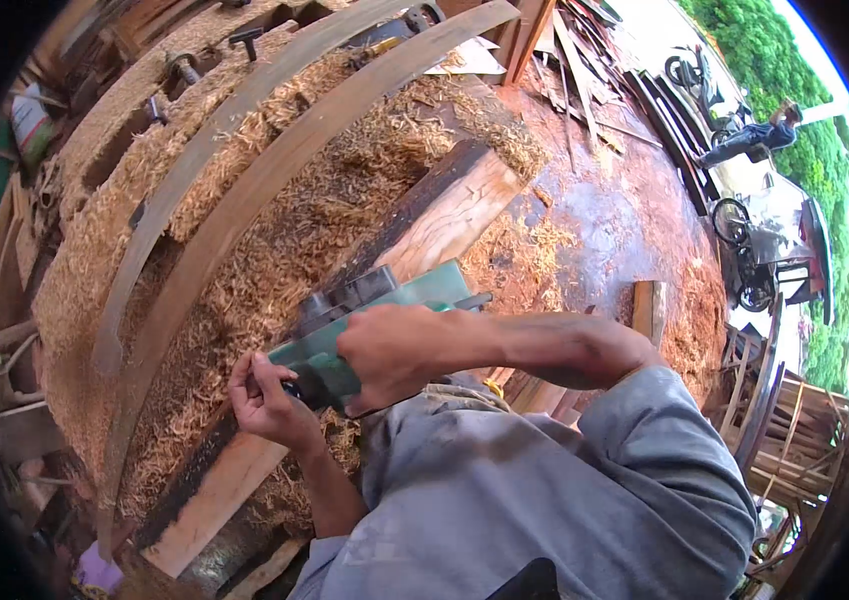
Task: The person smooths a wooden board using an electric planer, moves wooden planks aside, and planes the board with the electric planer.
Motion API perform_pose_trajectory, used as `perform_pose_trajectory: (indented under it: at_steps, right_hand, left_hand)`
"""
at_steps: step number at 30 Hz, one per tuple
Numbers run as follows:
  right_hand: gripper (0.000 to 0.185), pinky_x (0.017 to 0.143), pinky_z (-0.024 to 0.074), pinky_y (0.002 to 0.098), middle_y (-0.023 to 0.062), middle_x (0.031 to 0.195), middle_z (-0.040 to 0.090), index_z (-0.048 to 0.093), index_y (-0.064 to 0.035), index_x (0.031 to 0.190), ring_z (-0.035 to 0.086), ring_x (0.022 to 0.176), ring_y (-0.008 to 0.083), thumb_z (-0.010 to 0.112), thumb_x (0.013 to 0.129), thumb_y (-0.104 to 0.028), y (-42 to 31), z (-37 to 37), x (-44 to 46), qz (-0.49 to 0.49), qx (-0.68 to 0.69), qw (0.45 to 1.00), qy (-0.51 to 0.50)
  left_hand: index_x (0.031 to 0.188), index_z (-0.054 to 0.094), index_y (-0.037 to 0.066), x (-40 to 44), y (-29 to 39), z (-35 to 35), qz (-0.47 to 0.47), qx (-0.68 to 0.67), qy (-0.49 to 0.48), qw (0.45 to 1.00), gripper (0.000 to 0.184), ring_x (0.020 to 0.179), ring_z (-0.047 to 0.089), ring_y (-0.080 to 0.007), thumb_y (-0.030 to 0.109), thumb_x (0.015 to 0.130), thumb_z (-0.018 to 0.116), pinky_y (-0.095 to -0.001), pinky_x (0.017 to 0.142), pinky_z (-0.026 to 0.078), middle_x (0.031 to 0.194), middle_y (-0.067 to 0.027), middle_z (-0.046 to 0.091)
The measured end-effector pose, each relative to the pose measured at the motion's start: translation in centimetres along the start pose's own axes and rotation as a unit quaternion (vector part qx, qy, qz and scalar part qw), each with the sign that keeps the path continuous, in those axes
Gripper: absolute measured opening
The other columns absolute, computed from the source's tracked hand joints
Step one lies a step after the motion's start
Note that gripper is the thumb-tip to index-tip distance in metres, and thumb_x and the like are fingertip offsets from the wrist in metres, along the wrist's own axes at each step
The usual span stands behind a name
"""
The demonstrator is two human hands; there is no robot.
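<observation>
Planer (424, 288) set at the middle of a timber (452, 218)

Wood shavings (344, 190) form the broadest ground, thickly spread in front of you. Two curved planks (279, 172) sweep over them, roughly side by side. Straighter and thicker, the timber shows pale wood beside a dark edge; its two ends project beyond the green planer, which hides its middle stretch from you. Your right hand (389, 345) is closed around the planer's body, back of the hand towards you. Your left hand (269, 400) is bunched at one end of the planer, fingers curled. Smallest is a black part (294, 388) next to that hand; whether you pinch or merely touch it cannot be told.
</observation>
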State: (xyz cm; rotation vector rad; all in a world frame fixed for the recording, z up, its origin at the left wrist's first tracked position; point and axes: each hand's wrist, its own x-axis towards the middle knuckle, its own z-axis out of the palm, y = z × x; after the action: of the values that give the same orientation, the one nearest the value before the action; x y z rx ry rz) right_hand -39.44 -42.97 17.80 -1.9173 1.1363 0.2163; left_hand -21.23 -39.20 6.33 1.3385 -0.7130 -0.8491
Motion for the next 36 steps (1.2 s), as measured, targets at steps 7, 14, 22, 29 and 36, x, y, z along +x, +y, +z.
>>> perform_pose_trajectory:
  at_steps: [7,14,22,29,36]
  right_hand:
    - [0.046,0.071,0.0574,0.0493,0.0272,0.079,0.069,0.070,0.0055,0.082,0.070,0.077,0.0429,0.072,0.072,-0.040,3.9,-2.6,-2.8,0.036,0.058,0.998,-0.005]
    - [0.050,0.073,0.0564,0.0509,0.0265,0.078,0.068,0.069,0.0015,0.087,0.068,0.079,0.0444,0.073,0.078,-0.048,9.6,-4.0,-6.4,0.082,0.033,0.995,-0.038]
    - [0.048,0.071,0.0564,0.0503,0.0242,0.075,0.068,0.071,0.0012,0.088,0.068,0.074,0.0442,0.074,0.077,-0.045,18.6,-10.5,-9.6,0.069,0.015,0.996,-0.053]
    - [0.047,0.069,0.0562,0.0486,0.0229,0.071,0.067,0.070,-0.0001,0.086,0.068,0.072,0.0427,0.076,0.076,-0.046,27.8,-18.1,-10.8,0.012,-0.039,0.996,-0.084]
    - [0.043,0.066,0.0559,0.0431,0.0197,0.070,0.068,0.070,0.0022,0.084,0.069,0.067,0.0374,0.084,0.073,-0.037,34.2,-24.5,-13.2,0.096,0.019,0.995,-0.028]
  left_hand:
    - [0.108,0.063,-0.005,-1.4,-0.7,4.1,-0.016,0.012,-0.109,0.994,0.017,0.064,0.059,-0.0098,0.007,0.096,0.064,-0.0240,0.061,0.049,0.077,-0.0051,0.064]
    - [0.104,0.065,-0.003,-4.4,-0.4,10.6,-0.058,0.032,-0.166,0.984,0.015,0.063,0.057,-0.0082,0.010,0.096,0.064,-0.0227,0.061,0.046,0.072,-0.0031,0.062]
    - [0.105,0.068,0.000,-6.9,-2.7,20.2,-0.089,0.015,-0.207,0.974,0.015,0.069,0.061,-0.0074,0.009,0.093,0.070,-0.0222,0.064,0.050,0.086,-0.0034,0.068]
    - [0.105,0.068,0.000,-8.4,-3.6,31.0,-0.072,0.043,-0.193,0.978,0.014,0.072,0.061,-0.0060,0.006,0.092,0.070,-0.0226,0.065,0.051,0.085,-0.0012,0.068]
    - [0.103,0.071,0.003,-4.8,-4.3,44.2,-0.011,0.040,-0.242,0.969,0.013,0.063,0.061,-0.0045,0.010,0.092,0.070,-0.0235,0.055,0.049,0.069,-0.0015,0.068]
